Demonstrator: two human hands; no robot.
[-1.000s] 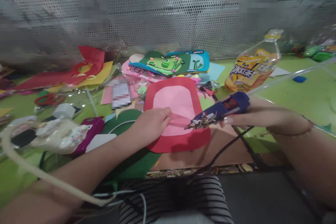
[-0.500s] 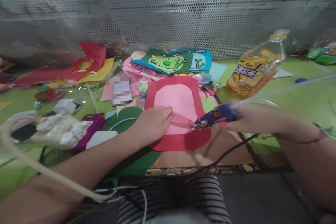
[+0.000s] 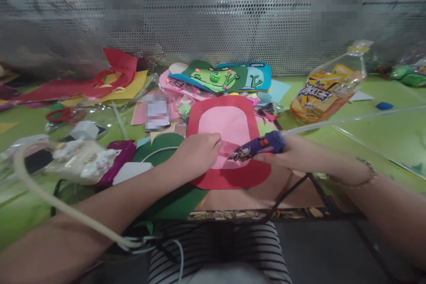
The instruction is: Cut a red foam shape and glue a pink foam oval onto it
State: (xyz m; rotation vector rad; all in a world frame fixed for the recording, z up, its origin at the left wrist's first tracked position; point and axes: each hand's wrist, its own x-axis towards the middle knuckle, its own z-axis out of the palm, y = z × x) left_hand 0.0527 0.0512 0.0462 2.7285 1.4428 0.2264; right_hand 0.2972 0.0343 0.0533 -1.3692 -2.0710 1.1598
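Note:
A rounded red sheet (image 3: 199,115) lies before me with a smaller pink sheet (image 3: 223,120) on top of it. On the lower left of the pink sheet rests my left hand (image 3: 201,151), its fingers curled and pressed together; whether they pinch anything is hidden. My right hand (image 3: 293,153) is wrapped round a dark blue hot glue gun (image 3: 262,143). The gun's patterned nozzle end points left and down over the lower part of the pink sheet. From its rear sticks a long clear glue stick (image 3: 333,122), and a black cord (image 3: 286,195) runs below.
A tilted drink bottle (image 3: 319,88) stands back right. Behind the red sheet lie decorated foam pieces (image 3: 216,77). To the left are a purple case (image 3: 116,159), a white charger (image 3: 84,130), red scissors (image 3: 60,115) and green paper (image 3: 173,204). A pale hose (image 3: 66,208) arcs over my left forearm.
My right hand has moved the glue gun leftward, bringing its nozzle farther over the pink sheet. My left hand stays in nearly the same place on the sheet.

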